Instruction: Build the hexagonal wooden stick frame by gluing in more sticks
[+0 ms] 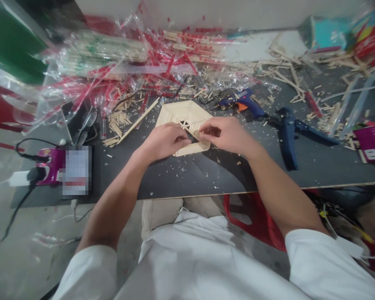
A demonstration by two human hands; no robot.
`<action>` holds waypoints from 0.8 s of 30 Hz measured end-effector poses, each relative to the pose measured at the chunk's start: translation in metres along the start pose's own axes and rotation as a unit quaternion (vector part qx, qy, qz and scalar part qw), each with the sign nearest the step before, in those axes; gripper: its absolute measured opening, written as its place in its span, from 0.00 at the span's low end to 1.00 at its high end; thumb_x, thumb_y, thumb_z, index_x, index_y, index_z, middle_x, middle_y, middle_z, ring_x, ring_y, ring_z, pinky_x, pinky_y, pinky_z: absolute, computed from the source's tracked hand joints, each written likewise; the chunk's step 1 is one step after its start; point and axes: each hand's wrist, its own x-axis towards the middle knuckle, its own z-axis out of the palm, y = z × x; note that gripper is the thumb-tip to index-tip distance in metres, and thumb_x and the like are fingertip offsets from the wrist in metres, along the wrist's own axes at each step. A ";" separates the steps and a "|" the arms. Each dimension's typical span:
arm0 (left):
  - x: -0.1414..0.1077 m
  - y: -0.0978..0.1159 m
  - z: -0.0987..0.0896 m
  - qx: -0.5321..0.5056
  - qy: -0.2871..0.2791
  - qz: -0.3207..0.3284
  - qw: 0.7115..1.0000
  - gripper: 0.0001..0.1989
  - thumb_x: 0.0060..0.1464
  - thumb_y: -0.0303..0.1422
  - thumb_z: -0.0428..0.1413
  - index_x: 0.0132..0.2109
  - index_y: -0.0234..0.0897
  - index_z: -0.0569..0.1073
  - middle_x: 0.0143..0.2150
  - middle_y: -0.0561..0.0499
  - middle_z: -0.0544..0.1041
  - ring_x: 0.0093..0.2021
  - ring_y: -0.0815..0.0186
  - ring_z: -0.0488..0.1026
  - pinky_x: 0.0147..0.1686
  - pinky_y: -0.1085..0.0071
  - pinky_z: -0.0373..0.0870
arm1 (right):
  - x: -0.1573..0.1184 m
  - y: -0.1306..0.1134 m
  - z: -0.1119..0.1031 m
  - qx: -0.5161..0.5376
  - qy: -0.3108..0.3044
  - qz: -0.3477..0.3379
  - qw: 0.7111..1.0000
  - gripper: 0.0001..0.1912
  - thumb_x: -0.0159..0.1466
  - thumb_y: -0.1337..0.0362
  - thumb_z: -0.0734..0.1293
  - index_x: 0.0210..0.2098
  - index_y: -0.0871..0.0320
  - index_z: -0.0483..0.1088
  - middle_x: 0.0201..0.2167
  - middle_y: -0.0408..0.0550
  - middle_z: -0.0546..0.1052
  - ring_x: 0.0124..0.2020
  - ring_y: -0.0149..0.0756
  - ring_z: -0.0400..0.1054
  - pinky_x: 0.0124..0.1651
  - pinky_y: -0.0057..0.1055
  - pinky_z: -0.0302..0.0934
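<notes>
A hexagonal panel of thin wooden sticks (pixel 190 107) lies on the dark tabletop, with a small opening near its middle and a dark gap in its near part. My left hand (pixel 163 143) is closed on the panel's left side, its fingers curled over the sticks. At the right side my right hand (pixel 227 134) has thumb and fingertips pinched together at a thin wooden stick (pixel 195 136) beside the gap. Whether that stick is loose or fixed to the panel I cannot tell. Fingers partly hide both sides of the panel.
Beyond the panel lies a blue glue gun (pixel 243 102); a dark blue cutter (pixel 289 137) is to its right. Stick bundles in plastic wrap (pixel 112 48) crowd the back. A phone (pixel 76 171) and purple power socket (pixel 51 166) sit left. Scraps litter the dark table (pixel 187 183).
</notes>
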 end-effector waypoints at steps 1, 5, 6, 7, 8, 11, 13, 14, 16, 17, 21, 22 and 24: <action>0.000 0.000 0.000 0.004 -0.004 0.002 1.000 0.16 0.69 0.40 0.54 0.42 0.39 0.85 0.39 0.47 0.83 0.45 0.59 0.77 0.43 0.67 0.68 | 0.000 0.000 0.001 0.006 -0.001 0.003 1.000 0.06 0.63 0.60 0.75 0.38 0.55 0.82 0.34 0.47 0.83 0.31 0.37 0.72 0.40 0.37 0.66; 0.000 0.000 0.000 0.019 -0.013 0.001 1.000 0.17 0.69 0.40 0.53 0.42 0.39 0.85 0.40 0.47 0.84 0.45 0.59 0.78 0.41 0.67 0.67 | 0.001 0.000 -0.001 0.043 -0.022 0.043 0.998 0.08 0.60 0.63 0.77 0.40 0.55 0.82 0.33 0.47 0.83 0.31 0.36 0.72 0.40 0.38 0.66; 0.000 0.000 0.000 0.021 -0.015 0.000 1.000 0.17 0.69 0.40 0.53 0.41 0.39 0.85 0.40 0.47 0.85 0.44 0.58 0.78 0.41 0.66 0.66 | 0.001 0.000 -0.003 0.054 -0.029 0.058 0.996 0.09 0.60 0.63 0.77 0.40 0.56 0.82 0.33 0.47 0.83 0.31 0.37 0.72 0.40 0.38 0.66; 0.000 0.000 0.000 0.022 -0.016 -0.001 1.000 0.18 0.69 0.41 0.52 0.41 0.38 0.84 0.40 0.47 0.85 0.44 0.58 0.78 0.41 0.66 0.66 | 0.001 0.001 -0.004 0.065 -0.036 0.071 0.995 0.09 0.60 0.63 0.77 0.40 0.56 0.82 0.33 0.47 0.83 0.32 0.37 0.72 0.39 0.38 0.66; 0.000 0.000 0.000 0.022 -0.016 -0.003 1.000 0.18 0.69 0.41 0.52 0.41 0.38 0.84 0.40 0.47 0.85 0.44 0.58 0.78 0.40 0.66 0.66 | 0.001 0.001 -0.005 0.073 -0.042 0.079 0.993 0.09 0.60 0.62 0.77 0.40 0.56 0.82 0.33 0.47 0.83 0.32 0.37 0.72 0.39 0.38 0.66; 0.001 -0.001 0.001 0.019 -0.011 -0.005 1.000 0.18 0.69 0.41 0.53 0.40 0.38 0.84 0.39 0.47 0.85 0.42 0.59 0.77 0.38 0.67 0.64 | 0.001 -0.001 -0.006 0.076 -0.048 0.077 0.993 0.08 0.61 0.61 0.76 0.40 0.56 0.82 0.34 0.47 0.83 0.32 0.37 0.73 0.39 0.38 0.66; 0.001 -0.001 0.000 0.019 -0.005 -0.006 1.000 0.17 0.68 0.41 0.53 0.38 0.38 0.83 0.37 0.47 0.84 0.39 0.61 0.77 0.37 0.67 0.63 | 0.001 -0.003 -0.005 0.073 -0.045 0.074 0.994 0.08 0.62 0.60 0.75 0.40 0.55 0.81 0.33 0.47 0.83 0.32 0.37 0.72 0.39 0.38 0.67; 0.001 -0.001 -0.001 0.016 -0.001 -0.007 1.000 0.17 0.68 0.41 0.54 0.37 0.37 0.82 0.36 0.47 0.83 0.37 0.61 0.76 0.36 0.68 0.63 | 0.001 -0.004 -0.004 0.073 -0.045 0.074 0.994 0.08 0.61 0.60 0.76 0.39 0.55 0.81 0.33 0.47 0.82 0.32 0.37 0.73 0.39 0.38 0.67; 0.000 -0.002 -0.003 -0.001 0.008 -0.010 1.000 0.16 0.67 0.40 0.55 0.37 0.36 0.82 0.34 0.48 0.81 0.35 0.63 0.74 0.36 0.68 0.62 | 0.000 -0.005 -0.003 0.080 -0.049 0.075 0.993 0.08 0.60 0.61 0.76 0.39 0.56 0.81 0.32 0.46 0.82 0.32 0.37 0.73 0.40 0.38 0.67; 0.000 -0.003 -0.005 -0.013 0.015 -0.012 1.000 0.15 0.67 0.39 0.56 0.38 0.36 0.82 0.34 0.48 0.81 0.34 0.64 0.74 0.36 0.68 0.63 | 0.000 -0.005 -0.003 0.086 -0.053 0.075 0.992 0.07 0.60 0.62 0.75 0.38 0.56 0.81 0.32 0.46 0.82 0.32 0.37 0.73 0.40 0.38 0.67; -0.004 -0.009 -0.011 -0.047 0.044 -0.029 0.997 0.10 0.63 0.37 0.59 0.40 0.36 0.83 0.33 0.51 0.79 0.32 0.67 0.72 0.36 0.69 0.63 | 0.000 -0.006 -0.006 0.108 -0.058 0.081 0.989 0.07 0.61 0.64 0.74 0.39 0.57 0.81 0.33 0.48 0.83 0.33 0.38 0.75 0.41 0.39 0.68; -0.005 -0.010 -0.012 -0.052 0.044 -0.034 0.997 0.10 0.62 0.37 0.60 0.40 0.36 0.83 0.31 0.52 0.78 0.31 0.67 0.71 0.36 0.69 0.63 | -0.001 -0.006 -0.006 0.106 -0.054 0.086 0.989 0.07 0.61 0.63 0.74 0.39 0.56 0.81 0.34 0.49 0.83 0.33 0.39 0.75 0.41 0.39 0.68; -0.007 -0.012 -0.015 -0.066 0.032 -0.039 0.997 0.09 0.60 0.36 0.61 0.40 0.36 0.82 0.29 0.54 0.76 0.30 0.68 0.70 0.35 0.70 0.63 | -0.001 -0.008 -0.006 0.092 -0.046 0.099 0.990 0.08 0.62 0.61 0.75 0.40 0.56 0.81 0.35 0.49 0.83 0.34 0.39 0.74 0.41 0.39 0.68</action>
